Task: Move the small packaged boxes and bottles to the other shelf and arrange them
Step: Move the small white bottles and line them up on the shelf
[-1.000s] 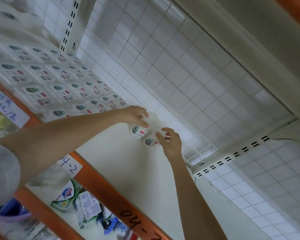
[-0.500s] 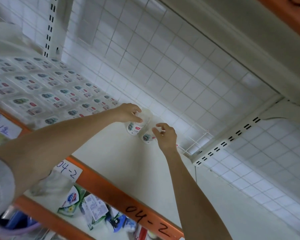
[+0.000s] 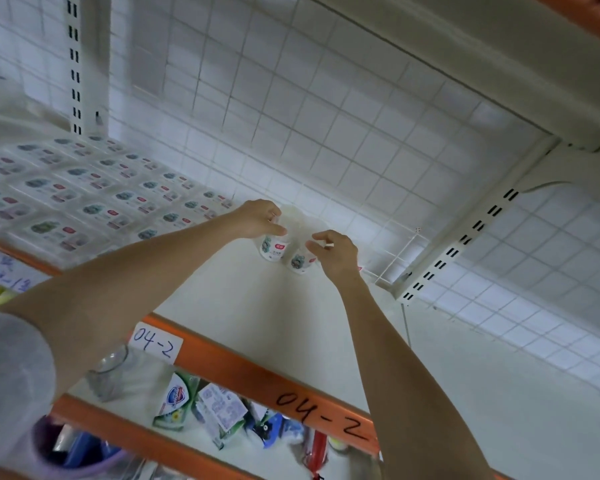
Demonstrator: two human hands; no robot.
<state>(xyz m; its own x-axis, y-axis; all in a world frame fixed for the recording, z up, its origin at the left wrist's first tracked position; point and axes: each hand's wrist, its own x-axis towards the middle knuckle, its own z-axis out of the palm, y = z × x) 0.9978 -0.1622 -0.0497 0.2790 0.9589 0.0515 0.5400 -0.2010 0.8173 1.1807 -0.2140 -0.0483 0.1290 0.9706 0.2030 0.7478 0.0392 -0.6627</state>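
Two small white bottles stand side by side at the back of the white shelf point(image 3: 243, 299), near the wire grid wall. My left hand point(image 3: 260, 220) grips the top of the left bottle point(image 3: 272, 247). My right hand point(image 3: 335, 252) has its fingers curled round the top of the right bottle point(image 3: 298, 263). Both bottles carry a green and red label. Their caps are mostly hidden by my fingers. To the left, several rows of flat white packaged boxes point(image 3: 94, 192) with the same label cover the shelf.
A white wire grid point(image 3: 291, 109) backs the shelf, with a slotted upright point(image 3: 465, 240) and a wire divider point(image 3: 400, 258) to the right. The orange front rail point(image 3: 243, 372) bears "04-2" tags. The lower shelf holds a glass jar point(image 3: 110, 372) and several packets point(image 3: 201, 407).
Both hands stay on the two bottles at the shelf's back. The view has shifted, so hands and bottles sit a little higher and to the left in the frame.
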